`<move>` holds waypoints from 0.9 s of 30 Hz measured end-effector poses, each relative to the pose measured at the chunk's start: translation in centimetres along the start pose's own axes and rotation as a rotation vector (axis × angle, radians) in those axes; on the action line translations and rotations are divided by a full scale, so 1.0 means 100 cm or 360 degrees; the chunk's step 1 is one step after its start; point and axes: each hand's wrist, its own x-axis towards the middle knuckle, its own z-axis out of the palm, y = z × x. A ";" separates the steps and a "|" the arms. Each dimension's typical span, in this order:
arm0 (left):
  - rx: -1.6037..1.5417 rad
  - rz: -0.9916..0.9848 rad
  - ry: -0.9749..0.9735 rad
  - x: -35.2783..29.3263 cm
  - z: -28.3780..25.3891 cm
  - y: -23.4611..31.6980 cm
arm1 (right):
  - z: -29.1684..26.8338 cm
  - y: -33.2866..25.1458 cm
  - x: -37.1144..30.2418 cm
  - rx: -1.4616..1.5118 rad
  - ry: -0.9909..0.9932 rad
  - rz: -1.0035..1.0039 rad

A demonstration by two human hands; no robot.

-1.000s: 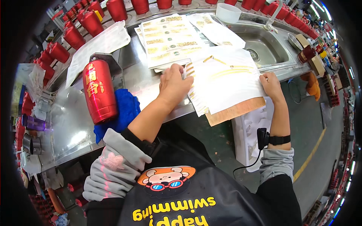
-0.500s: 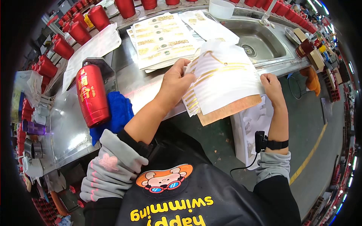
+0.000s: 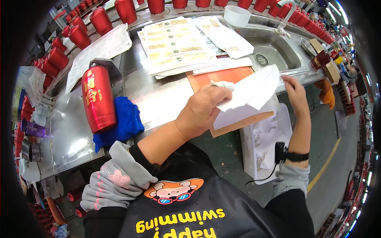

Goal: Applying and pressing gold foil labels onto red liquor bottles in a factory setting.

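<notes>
My left hand [image 3: 204,105] is closed around the crumpled end of a white paper sheet [image 3: 250,89], which fans out to the right in folded flaps. Beside the sheet's right edge is my right hand [image 3: 295,93], its fingers loosely bent and apart, seemingly off the paper. Underneath lies an orange-brown board [image 3: 206,81] at the counter's front edge, with a rolled white strip across its far side. More white paper overhangs the board's near end. Printed sheets [image 3: 174,47] with gold patterns are stacked just beyond. Their gold side faces up.
At left, a red bottle [image 3: 97,99] with gold characters lies on a blue cloth [image 3: 125,119]. A steel sink [image 3: 274,47] with a faucet [image 3: 283,20] is at the right. Below the counter stands a white bin [image 3: 250,150] holding paper scraps. Red bottles [image 3: 101,20] line the back.
The gold-striped sheet between my hands is out of sight, and my left hand has moved right, gripping bunched white paper. My right hand has shifted slightly right. The orange board now shows more.
</notes>
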 end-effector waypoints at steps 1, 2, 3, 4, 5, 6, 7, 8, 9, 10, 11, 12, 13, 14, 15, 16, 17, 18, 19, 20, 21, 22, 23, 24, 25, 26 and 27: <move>-0.0004 0.0004 0.0000 -0.001 0.000 0.000 | -0.004 -0.004 0.020 -0.0097 -0.0057 -0.0385; -0.0024 -0.0016 0.0010 -0.004 0.001 -0.003 | -0.001 -0.020 0.041 -0.0163 -0.0324 -0.0504; -0.0047 -0.0033 0.0020 -0.007 0.002 -0.005 | 0.004 -0.039 0.062 -0.0233 -0.0589 -0.0621; -0.0043 -0.0025 0.0027 -0.010 0.001 -0.005 | 0.009 -0.049 0.086 -0.0322 -0.0871 -0.0565; -0.0061 -0.0070 0.0068 -0.014 0.001 -0.011 | 0.015 -0.054 0.106 -0.0410 -0.1157 -0.0499; -0.0069 -0.0119 0.0115 -0.016 0.000 -0.014 | 0.017 -0.060 0.117 -0.0411 -0.1164 -0.0514; -0.0059 -0.0124 0.0129 -0.018 -0.001 -0.015 | 0.019 -0.066 0.127 -0.0094 -0.1076 -0.0264; -0.0030 -0.0147 0.0081 -0.022 -0.002 -0.016 | 0.023 -0.071 0.137 0.0220 -0.0981 -0.0011; 0.0001 -0.0179 0.0035 -0.025 -0.003 -0.016 | 0.028 -0.078 0.144 0.0318 -0.0952 -0.0034; -0.0045 -0.0166 0.0025 -0.028 -0.003 -0.020 | 0.035 -0.084 0.151 0.0029 -0.1110 -0.0155; -0.0036 -0.0183 0.0037 -0.031 -0.004 -0.021 | 0.043 -0.090 0.157 -0.0263 -0.1259 -0.0277; -0.0044 -0.0203 0.0025 -0.031 -0.004 -0.020 | 0.055 -0.088 0.157 -0.0414 -0.1419 -0.0461; -0.0050 -0.0229 0.0020 -0.032 -0.004 -0.023 | 0.073 -0.096 0.155 -0.0565 -0.1584 -0.0653; -0.0052 -0.0242 0.0028 -0.032 -0.004 -0.024 | 0.086 -0.103 0.149 -0.0845 -0.1641 -0.0554; -0.0052 -0.0218 0.0046 -0.030 -0.004 -0.022 | 0.097 -0.098 0.144 -0.0870 -0.1632 -0.0671; -0.0054 -0.0195 0.0062 -0.029 -0.004 -0.022 | 0.101 -0.094 0.143 -0.0890 -0.1610 -0.0735; -0.0060 -0.0200 0.0062 -0.029 -0.002 -0.025 | 0.102 -0.091 0.142 -0.0909 -0.1587 -0.0796; -0.0079 -0.0188 0.0087 -0.030 -0.001 -0.028 | 0.104 -0.090 0.140 -0.0903 -0.1599 -0.0800; -0.0099 -0.0175 0.0112 -0.032 0.000 -0.029 | 0.106 -0.088 0.136 -0.0844 -0.1504 -0.0865; -0.0099 -0.0186 0.0112 -0.033 0.000 -0.030 | 0.107 -0.087 0.134 -0.0784 -0.1406 -0.0927; -0.0093 -0.0188 0.0108 -0.033 -0.001 -0.031 | 0.107 -0.088 0.132 -0.0781 -0.1409 -0.0918; -0.0086 -0.0188 0.0104 -0.033 -0.001 -0.031 | 0.106 -0.093 0.131 -0.0748 -0.1468 -0.0846; -0.0090 -0.0190 0.0098 -0.032 -0.001 -0.032 | 0.105 -0.095 0.131 -0.0714 -0.1525 -0.0774; -0.0101 -0.0201 0.0085 -0.032 -0.001 -0.031 | 0.105 -0.091 0.130 -0.0714 -0.1522 -0.0767; -0.0111 -0.0211 0.0072 -0.031 -0.001 -0.031 | 0.105 -0.084 0.131 -0.0703 -0.1517 -0.0851; -0.0114 -0.0208 0.0067 -0.030 -0.002 -0.030 | 0.105 -0.081 0.130 -0.0693 -0.1512 -0.0936; -0.0145 -0.0229 0.0077 -0.030 -0.002 -0.029 | 0.104 -0.083 0.129 -0.0690 -0.1513 -0.0935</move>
